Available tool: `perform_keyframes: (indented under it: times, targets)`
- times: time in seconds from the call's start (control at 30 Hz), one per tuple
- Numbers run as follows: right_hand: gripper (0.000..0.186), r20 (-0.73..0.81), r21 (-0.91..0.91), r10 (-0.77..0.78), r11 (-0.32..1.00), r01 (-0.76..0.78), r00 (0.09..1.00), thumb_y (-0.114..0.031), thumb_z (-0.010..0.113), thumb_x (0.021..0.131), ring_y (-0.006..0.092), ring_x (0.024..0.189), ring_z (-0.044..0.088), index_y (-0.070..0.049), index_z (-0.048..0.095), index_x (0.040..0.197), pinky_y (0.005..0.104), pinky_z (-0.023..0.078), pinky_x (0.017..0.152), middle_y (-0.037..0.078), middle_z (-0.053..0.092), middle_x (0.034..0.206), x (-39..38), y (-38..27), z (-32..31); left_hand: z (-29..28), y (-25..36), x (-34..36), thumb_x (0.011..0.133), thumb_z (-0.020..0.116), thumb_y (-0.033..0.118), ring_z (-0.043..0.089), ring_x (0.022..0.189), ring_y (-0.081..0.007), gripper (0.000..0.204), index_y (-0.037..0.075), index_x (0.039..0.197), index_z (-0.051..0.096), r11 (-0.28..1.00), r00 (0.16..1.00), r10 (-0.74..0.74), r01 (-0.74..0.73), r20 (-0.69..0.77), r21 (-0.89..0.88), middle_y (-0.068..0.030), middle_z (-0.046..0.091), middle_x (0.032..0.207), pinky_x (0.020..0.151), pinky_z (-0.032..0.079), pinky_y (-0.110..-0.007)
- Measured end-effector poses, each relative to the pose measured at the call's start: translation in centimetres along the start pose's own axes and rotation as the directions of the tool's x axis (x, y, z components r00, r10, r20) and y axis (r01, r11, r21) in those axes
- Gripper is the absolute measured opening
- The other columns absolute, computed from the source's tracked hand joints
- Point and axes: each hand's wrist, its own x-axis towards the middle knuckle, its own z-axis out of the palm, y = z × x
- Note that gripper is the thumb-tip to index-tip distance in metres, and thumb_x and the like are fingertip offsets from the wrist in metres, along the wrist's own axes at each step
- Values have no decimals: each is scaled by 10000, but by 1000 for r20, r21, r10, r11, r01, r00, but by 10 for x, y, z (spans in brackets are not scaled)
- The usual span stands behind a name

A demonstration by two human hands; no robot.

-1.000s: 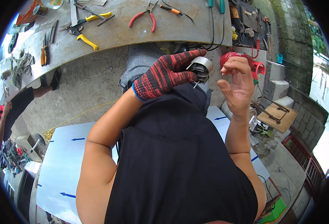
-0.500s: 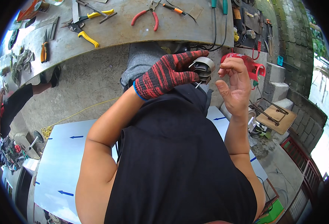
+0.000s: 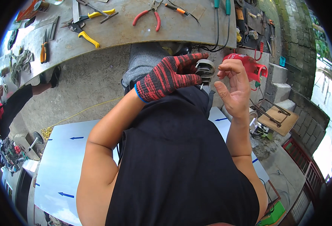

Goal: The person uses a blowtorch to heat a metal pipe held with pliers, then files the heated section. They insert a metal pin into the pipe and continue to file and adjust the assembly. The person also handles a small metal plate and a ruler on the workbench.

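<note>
My left hand (image 3: 169,77), in a red-and-black knitted glove with a blue cuff, grips a small silvery metal piece (image 3: 206,68) between thumb and fingers. The piece has curved, stacked metal bands and a thin pin or rod end poking out below; its exact kind cannot be made out. Just to the right of it, my bare right hand (image 3: 234,88) is raised with fingers bent and thumb apart, holding nothing. A narrow gap separates its fingertips from the metal.
Ahead is a metal worktable (image 3: 117,34) with yellow-handled snips (image 3: 84,32), a hammer (image 3: 102,12), red-handled pliers (image 3: 152,17) and orange-handled pliers (image 3: 44,51). A red gas cylinder (image 3: 249,64) stands beyond my right hand. Another person (image 3: 15,105) is at far left. A folding stool (image 3: 279,117) lies at right.
The metal piece has tilted slightly in my left hand and shows more of its curved bands. My right hand has shifted a little to the left.
</note>
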Motion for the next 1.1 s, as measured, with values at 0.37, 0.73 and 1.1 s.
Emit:
perform_keyframes:
  times: [0.37,0.73,1.1]
  targets:
    - [395,-1,-30,37,999,-37,999,-180,783,844,149,909,541,-39,590,1158,281,445,803,67,544,1093,2,6,-3,0,-3,7,894,660,-52,546,1218,-114,619,54,1475,473,996,995,85,-83,-57,42,-53,592,1375,1045,443,-307]
    - [380,-50,-63,16,998,-19,999,-211,786,838,174,855,569,-61,607,1137,299,471,759,69,571,1062,0,6,-6,6,6,10,869,707,-17,563,1174,-124,671,67,1487,458,992,993,80,-72,-82,103,-61,623,1294,1028,454,-312]
    - [377,-91,-46,-14,999,10,996,-233,782,848,178,852,573,-66,609,1139,298,474,747,74,572,1056,-9,10,-10,14,6,13,871,708,-19,566,1175,-128,676,65,1491,452,996,992,90,-89,-86,13,-58,617,1297,1013,462,-305]
